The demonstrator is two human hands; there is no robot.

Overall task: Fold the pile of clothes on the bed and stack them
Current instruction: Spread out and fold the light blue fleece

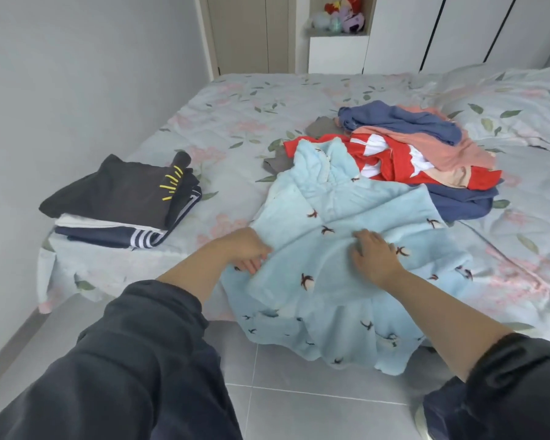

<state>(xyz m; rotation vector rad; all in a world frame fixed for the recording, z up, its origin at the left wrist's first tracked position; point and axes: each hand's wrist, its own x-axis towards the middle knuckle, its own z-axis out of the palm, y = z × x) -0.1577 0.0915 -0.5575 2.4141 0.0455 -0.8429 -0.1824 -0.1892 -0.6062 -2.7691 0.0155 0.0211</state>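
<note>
The left hand point(251, 249) pinches a side edge of the fluffy blue top point(346, 201). The right hand point(375, 257) rests on the top's middle with bent fingers; I cannot tell if it grips. To fold well, hold the middle down and pull the side over flat, with no bumps. The pile of clothes point(410, 147) touches the top's far end. The folded stack point(118, 192) sits well to its left on the bed point(235, 106).
</note>
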